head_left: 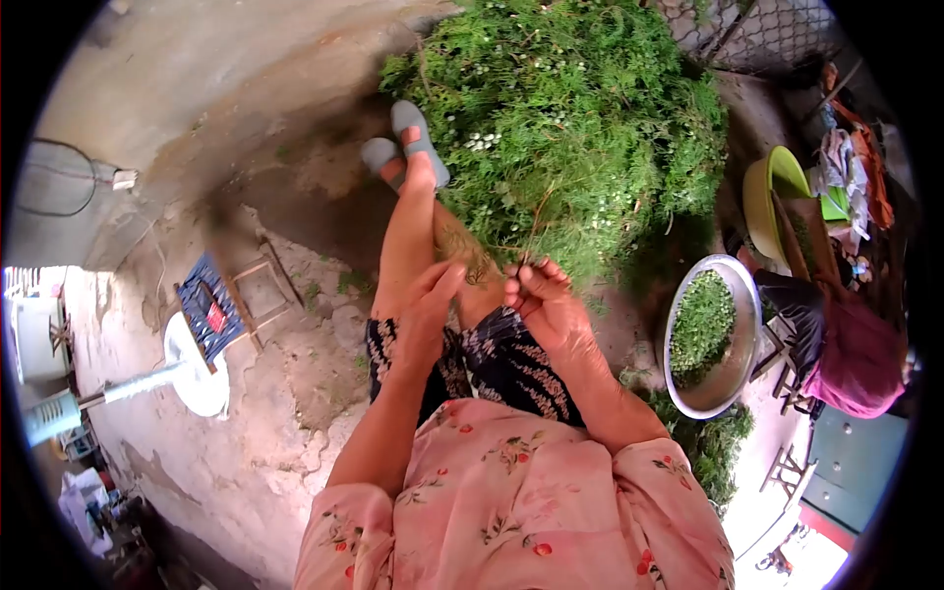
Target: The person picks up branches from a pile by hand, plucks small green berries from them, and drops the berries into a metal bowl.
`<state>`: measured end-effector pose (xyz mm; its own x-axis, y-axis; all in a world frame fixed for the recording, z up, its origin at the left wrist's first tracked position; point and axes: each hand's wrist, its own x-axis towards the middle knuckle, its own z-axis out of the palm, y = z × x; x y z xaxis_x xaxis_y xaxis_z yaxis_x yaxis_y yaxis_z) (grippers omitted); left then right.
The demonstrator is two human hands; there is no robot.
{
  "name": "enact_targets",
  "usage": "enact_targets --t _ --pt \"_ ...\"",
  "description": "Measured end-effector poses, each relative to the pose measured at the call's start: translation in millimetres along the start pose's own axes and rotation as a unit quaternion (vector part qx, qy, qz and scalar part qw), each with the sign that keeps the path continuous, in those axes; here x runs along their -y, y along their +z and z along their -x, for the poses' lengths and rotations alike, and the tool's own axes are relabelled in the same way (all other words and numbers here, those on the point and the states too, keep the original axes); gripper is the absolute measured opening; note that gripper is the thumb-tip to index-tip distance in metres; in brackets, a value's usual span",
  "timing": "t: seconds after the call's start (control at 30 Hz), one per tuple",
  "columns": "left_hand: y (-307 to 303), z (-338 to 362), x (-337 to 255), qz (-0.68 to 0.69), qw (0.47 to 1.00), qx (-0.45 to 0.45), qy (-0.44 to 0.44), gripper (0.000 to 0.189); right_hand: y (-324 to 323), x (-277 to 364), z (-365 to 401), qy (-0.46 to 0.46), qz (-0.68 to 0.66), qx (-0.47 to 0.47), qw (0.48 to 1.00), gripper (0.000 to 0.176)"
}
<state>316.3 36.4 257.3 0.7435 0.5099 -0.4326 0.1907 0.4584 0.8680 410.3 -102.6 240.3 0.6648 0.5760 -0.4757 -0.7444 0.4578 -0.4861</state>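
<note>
My right hand is pinched closed on a thin brown twig, which points up toward the heap. My left hand is beside it above my lap, fingers pressed together; whether anything is between them is hidden. A small feathery green sprig shows just past the left fingertips, over my leg. Beyond my hands lies a large heap of green cut branches, with pale small cones or berries among the leaves. My feet in grey shoes rest against its left edge.
At right stands a metal basin of green sprigs, with more greenery below it. Behind are a yellow-green tub and a person in a maroon top. A white fan and a small wooden stool stand left.
</note>
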Motion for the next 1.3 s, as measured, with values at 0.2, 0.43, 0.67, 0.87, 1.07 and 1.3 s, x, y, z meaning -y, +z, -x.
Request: enact_targets --t 0.2,0.43,0.67,0.87,1.07,1.3 --pt "13 28 -24 -0.057 0.995 0.057 0.066 0.024 11 -35 40 0.132 0.01 0.116 0.984 0.014" --pt "11 64 -23 -0.028 0.998 0.045 0.026 0.016 -3 -54 46 0.153 0.185 0.17 0.956 0.025" --pt "-15 74 -13 -0.243 0.958 0.036 0.146 0.015 -37 -2 40 -0.127 0.303 -0.09 0.94 0.017" --pt "-17 79 -14 -0.361 0.91 0.039 0.199 0.017 18 30 68 -0.419 0.599 0.131 0.67 0.028" --pt "-13 86 -25 -0.467 0.838 0.057 0.277 0.015 30 9 71 -0.362 0.694 0.218 0.583 0.041" --pt "-3 77 -37 -0.491 0.62 -0.111 0.602 0.008 8 -17 65 -0.245 0.591 0.205 0.741 0.021"
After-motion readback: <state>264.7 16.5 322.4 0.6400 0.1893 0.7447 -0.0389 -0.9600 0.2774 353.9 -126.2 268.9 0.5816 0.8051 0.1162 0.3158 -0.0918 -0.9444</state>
